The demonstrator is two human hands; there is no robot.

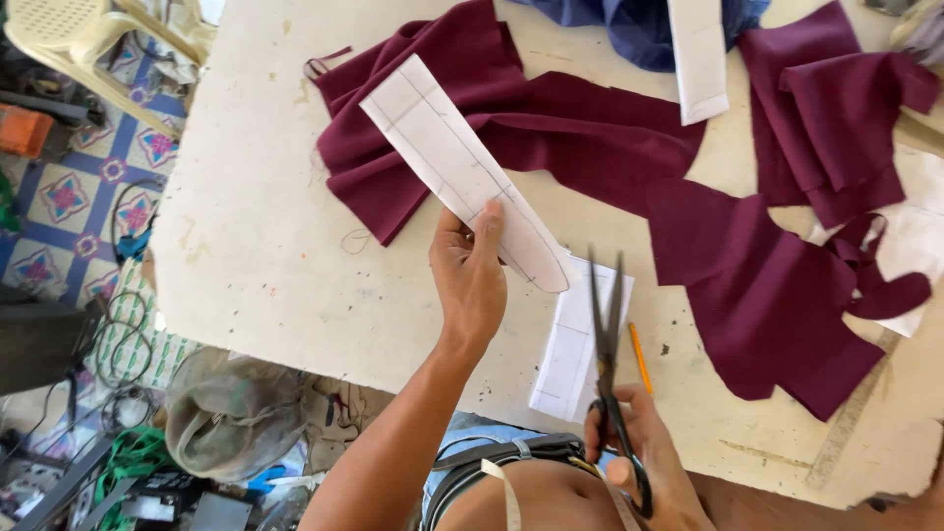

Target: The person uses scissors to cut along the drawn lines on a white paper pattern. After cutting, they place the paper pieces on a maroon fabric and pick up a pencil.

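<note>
My left hand (470,277) holds up a long white paper pattern piece (462,167) with a rounded end and pencil lines, pinched between thumb and fingers over the table. My right hand (644,452) grips black scissors (608,334) near the table's front edge, blades slightly apart and pointing away from me, just right of the pattern's rounded end. A second white paper piece (580,344) and an orange pencil (640,358) lie flat under the scissors. Maroon fabric (590,138) is spread on the table behind the pattern.
More maroon fabric pieces (836,108) lie at the right, a white strip (700,59) on blue cloth (629,25) at the back. The pale worn table (256,226) ends at left over a patterned tiled floor with a plastic chair (79,39), bags and cables.
</note>
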